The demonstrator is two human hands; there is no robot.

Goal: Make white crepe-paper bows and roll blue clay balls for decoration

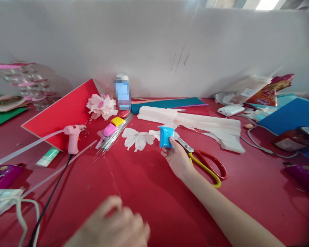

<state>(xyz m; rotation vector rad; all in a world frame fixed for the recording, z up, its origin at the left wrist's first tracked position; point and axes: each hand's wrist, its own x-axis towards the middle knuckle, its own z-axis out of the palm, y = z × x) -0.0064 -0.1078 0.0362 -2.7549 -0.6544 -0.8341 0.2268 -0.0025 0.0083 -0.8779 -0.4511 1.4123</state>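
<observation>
Gripping a glossy, bright-blue, pillow-shaped packet (pixel 166 136), the right hand (pixel 177 158) has scissors (pixel 187 146) just to its right — left hand (pixel 115 226) blurred, grip indeterminable.

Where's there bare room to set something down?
Bare red table shows between the white petals and the blurred left hand, and right of the scissors. It's crowded around the blue packet and pink glue gun, and along the wall.

In front of me, a red counter (pixel 146 178) bears large scissors (pixel 192 150), white petal-shaped cutouts (pixel 137 138), a long white paper strip (pixel 211 125), thin wires (pixel 115 138) and a green-and-white tube (pixel 47 157).
</observation>
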